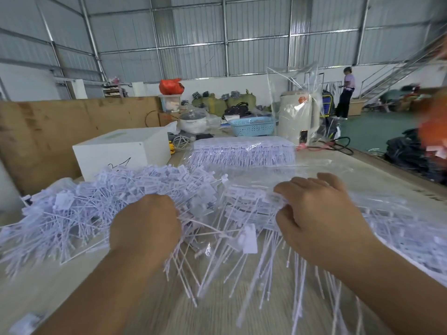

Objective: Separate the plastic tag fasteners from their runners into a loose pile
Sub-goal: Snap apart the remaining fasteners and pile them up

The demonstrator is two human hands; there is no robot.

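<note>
between the two hands on the pale wooden table (pixel 145 298), a bunch of white plastic tag fasteners on their runners (pixel 244 213) is held; the right hand (pixel 319 213) curls its fingers round the tag end, the left hand (pixel 145 226) closes on the thin stems, back upward. a hard tug could fling pieces off the table or tangle them in the heaped loose pile of white fasteners (pixel 101 201) at left, touching the left hand

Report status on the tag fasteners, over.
Left hand and right hand both gripping a clump of white plastic tag fasteners. Loose pile of separated fasteners at left. Nothing obstructing.
</note>
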